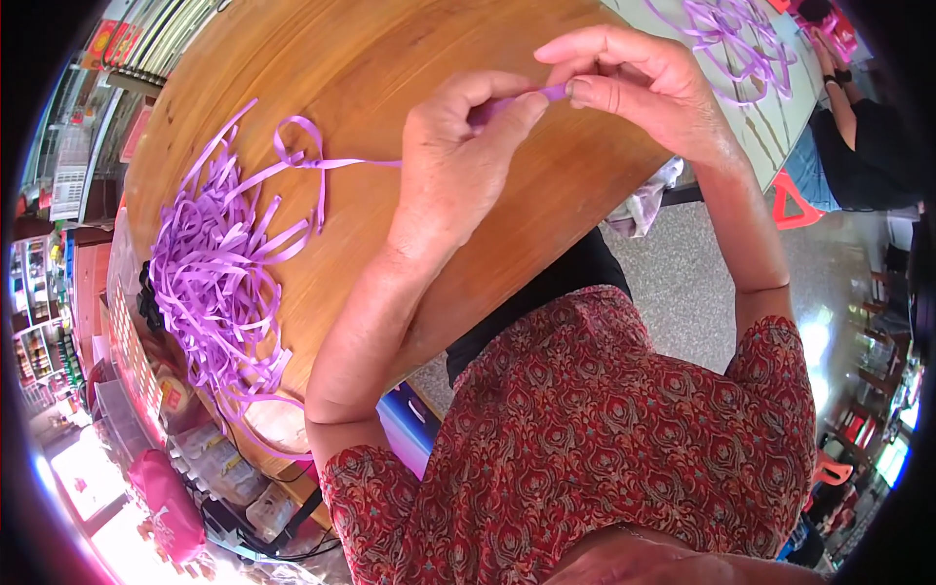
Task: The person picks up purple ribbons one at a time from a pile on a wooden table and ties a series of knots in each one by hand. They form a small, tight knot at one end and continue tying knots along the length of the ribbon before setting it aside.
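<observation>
A narrow purple ribbon [555,93] is stretched a short way between my two hands above the wooden table. My left hand [458,161] is closed on it, thumb pressed against the fingers. The thumb of my right hand [639,93] meets the ribbon's other part in a pinch, while a finger above it reaches forward, apart from the strip. From my left hand a length of ribbon trails left across the wood, ending in a loose loop [304,161]. Beside that loop lies a big tangled heap of purple ribbons [219,268].
The round-edged wooden table [390,54] lies under my hands. At the upper right, more purple ribbon [746,44] rests on a pale table [655,14], near another person's arm [840,112]. A red stool [795,203] stands beyond. Plastic containers [229,468] and a pink bag [166,502] sit lower left.
</observation>
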Available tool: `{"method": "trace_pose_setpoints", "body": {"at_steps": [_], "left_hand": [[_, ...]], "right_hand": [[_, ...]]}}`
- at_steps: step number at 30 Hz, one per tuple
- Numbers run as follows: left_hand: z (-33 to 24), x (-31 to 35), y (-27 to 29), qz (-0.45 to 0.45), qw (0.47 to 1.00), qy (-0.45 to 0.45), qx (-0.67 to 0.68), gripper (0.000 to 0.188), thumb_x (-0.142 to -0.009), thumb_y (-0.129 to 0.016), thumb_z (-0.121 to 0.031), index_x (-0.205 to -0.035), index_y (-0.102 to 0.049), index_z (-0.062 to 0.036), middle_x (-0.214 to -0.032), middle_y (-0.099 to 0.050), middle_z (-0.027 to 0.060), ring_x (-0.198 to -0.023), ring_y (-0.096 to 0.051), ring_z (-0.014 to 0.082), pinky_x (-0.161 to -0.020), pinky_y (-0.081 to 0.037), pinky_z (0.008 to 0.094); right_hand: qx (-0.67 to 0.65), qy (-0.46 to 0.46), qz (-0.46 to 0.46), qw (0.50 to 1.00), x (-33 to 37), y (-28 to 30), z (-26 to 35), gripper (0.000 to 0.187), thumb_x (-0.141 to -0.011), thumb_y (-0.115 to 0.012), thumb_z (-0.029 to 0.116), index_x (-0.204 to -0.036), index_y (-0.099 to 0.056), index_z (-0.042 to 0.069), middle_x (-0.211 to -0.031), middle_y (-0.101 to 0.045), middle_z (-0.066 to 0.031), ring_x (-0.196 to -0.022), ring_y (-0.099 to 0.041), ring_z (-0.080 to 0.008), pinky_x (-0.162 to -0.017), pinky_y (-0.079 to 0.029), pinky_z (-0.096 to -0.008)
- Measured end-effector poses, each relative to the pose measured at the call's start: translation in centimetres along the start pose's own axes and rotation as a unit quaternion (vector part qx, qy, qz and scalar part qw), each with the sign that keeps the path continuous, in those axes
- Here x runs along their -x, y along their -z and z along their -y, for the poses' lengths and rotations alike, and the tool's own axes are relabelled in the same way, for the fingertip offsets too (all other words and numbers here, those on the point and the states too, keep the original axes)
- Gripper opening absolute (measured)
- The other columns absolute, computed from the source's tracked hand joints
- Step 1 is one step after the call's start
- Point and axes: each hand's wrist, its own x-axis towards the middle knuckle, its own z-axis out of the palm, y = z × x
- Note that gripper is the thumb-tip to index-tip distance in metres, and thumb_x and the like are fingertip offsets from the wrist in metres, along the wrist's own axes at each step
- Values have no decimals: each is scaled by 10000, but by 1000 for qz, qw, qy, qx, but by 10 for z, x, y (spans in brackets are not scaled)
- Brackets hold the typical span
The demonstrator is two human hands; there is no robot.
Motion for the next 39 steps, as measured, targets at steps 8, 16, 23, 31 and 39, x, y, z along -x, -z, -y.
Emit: {"method": "trace_pose_setpoints", "body": {"at_steps": [8, 16, 23, 31, 39], "left_hand": [[-7, 1, 5, -36, 984, 107, 135, 118, -766, -712, -81, -863, -677, -25, -690, -575, -42, -619, -471, 18, -539, -372, 168], [-2, 1, 9, -32, 968, 150, 196, 140, -758, -723, -117, -855, -674, -29, -655, -562, -48, -530, -400, 17, -467, -293, 177], [-4, 1, 5, -26, 965, 160, 206, 158, -765, -718, -106, -872, -660, -4, -647, -555, -41, -522, -398, 19, -458, -280, 184], [-3, 4, 8, -36, 963, 163, 213, 134, -776, -699, -63, -891, -657, -8, -704, -582, -19, -543, -411, 29, -475, -282, 185], [-3, 2, 14, -14, 961, 160, 223, 124, -778, -695, -64, -887, -660, -19, -729, -601, -16, -572, -449, 35, -494, -312, 183]], "right_hand": [[3, -29, -94, 995, 9, 24, -15, 202, -868, -570, 67, -1056, -624, 16, -917, -630, -45, -862, -593, -110, -748, -460, -228], [106, 92, -126, 982, 17, 22, -11, 211, -835, -603, 49, -1040, -632, 6, -923, -635, -65, -864, -599, -139, -732, -462, -244], [342, 248, -112, 899, 16, -2, -2, 355, -666, -738, 75, -1013, -667, 54, -854, -631, -73, -712, -572, -200, -629, -454, -294], [365, 302, -99, 875, 13, -7, -17, 280, -675, -731, 127, -942, -664, 77, -738, -570, -19, -645, -537, -185, -589, -429, -321], [388, 301, -93, 866, 14, -5, -16, 229, -694, -705, 78, -917, -649, 76, -750, -538, -1, -654, -520, -171, -608, -412, -320]]}}
